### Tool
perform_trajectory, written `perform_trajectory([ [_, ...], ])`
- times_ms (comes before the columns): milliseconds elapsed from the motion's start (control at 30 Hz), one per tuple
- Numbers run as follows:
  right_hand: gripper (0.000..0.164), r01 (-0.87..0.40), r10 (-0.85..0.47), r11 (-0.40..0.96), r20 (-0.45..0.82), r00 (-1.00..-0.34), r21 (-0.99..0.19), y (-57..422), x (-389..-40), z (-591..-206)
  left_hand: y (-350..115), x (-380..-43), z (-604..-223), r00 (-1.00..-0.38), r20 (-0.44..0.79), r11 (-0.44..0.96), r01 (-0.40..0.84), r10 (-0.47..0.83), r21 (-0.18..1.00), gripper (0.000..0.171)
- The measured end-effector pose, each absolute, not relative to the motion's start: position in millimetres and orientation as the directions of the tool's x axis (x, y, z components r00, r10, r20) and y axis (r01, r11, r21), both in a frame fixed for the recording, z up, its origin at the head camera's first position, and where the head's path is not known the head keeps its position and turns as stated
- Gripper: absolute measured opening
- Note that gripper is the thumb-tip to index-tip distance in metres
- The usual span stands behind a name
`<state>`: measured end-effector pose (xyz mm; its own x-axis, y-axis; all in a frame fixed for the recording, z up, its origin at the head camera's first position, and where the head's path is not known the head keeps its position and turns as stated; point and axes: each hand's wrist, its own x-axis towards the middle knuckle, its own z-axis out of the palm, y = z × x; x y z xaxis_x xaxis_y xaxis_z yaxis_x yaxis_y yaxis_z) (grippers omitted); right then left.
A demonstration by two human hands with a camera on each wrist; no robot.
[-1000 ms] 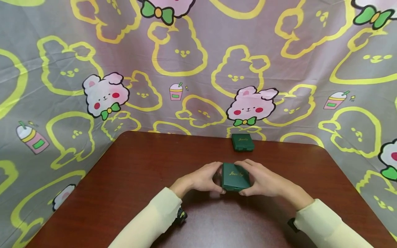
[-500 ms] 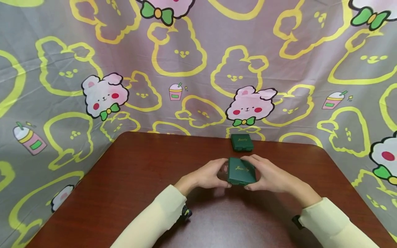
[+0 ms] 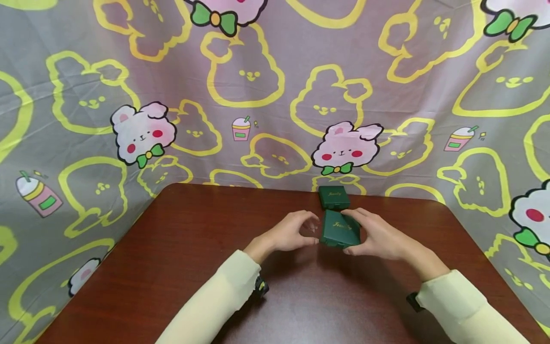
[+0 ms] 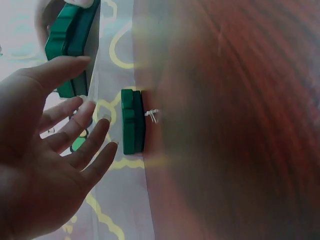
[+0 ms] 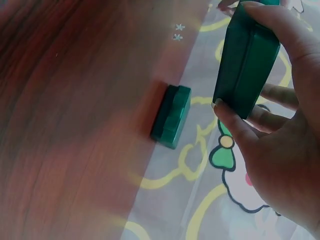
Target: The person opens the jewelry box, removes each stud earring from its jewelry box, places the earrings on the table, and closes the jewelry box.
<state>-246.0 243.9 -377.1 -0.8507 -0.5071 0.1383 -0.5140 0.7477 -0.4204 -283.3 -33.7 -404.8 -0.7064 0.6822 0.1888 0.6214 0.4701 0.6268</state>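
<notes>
A square dark green box with gold lettering reading "Jewelry" (image 3: pixel 339 231) is in my right hand (image 3: pixel 378 236), lid side up. The right wrist view shows this box (image 5: pixel 245 65) raised above the table, gripped between thumb and fingers. My left hand (image 3: pixel 292 232) is just left of the box, thumb and fingers spread and loosely curved, seemingly apart from it. Behind is a second similar green jewelry box (image 3: pixel 334 197), resting on the table. Two small white flower-shaped pieces (image 5: pixel 178 32) appear near it in the right wrist view; they cannot be made out in the head view.
The dark reddish-brown wooden table (image 3: pixel 206 229) has rounded far corners. A grey-pink curtain (image 3: pixel 266 114) with cartoon bunnies hangs directly behind and along both sides. Dark straps with devices (image 3: pixel 260 286) sit at both wrists.
Both hands and the held box have moved away from me and slightly right, toward the second box. My left hand has let go of the box; my right hand keeps its grip.
</notes>
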Motion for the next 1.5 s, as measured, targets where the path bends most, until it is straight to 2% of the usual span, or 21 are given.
perform_trajectory([
  [200,0.091,-0.505,-0.488,0.77,0.151,-0.86,-0.389,259,-255,-379,-41,-296,-405,-0.739,0.245,0.448,0.601,0.628,0.662,0.018],
  [433,0.09,-0.456,-0.439,0.807,0.135,-0.888,-0.375,278,-269,-384,-44,-312,-403,-0.775,0.257,0.502,0.585,0.577,0.637,0.005],
  [767,0.093,-0.34,-0.347,0.863,0.05,-0.936,-0.374,301,-295,-396,-43,-335,-407,-0.794,0.26,0.524,0.569,0.549,0.633,0.008],
  [1233,0.098,-0.315,-0.328,0.881,0.022,-0.944,-0.354,330,-309,-414,-33,-357,-415,-0.852,0.212,0.562,0.483,0.479,0.671,0.035],
  [1400,0.105,-0.281,-0.313,0.881,-0.024,-0.949,-0.381,329,-311,-408,-28,-361,-417,-0.867,0.195,0.566,0.453,0.458,0.689,0.044],
  [1500,0.104,-0.285,-0.312,0.874,-0.003,-0.95,-0.394,323,-312,-400,-26,-364,-419,-0.878,0.179,0.569,0.43,0.444,0.701,0.047],
])
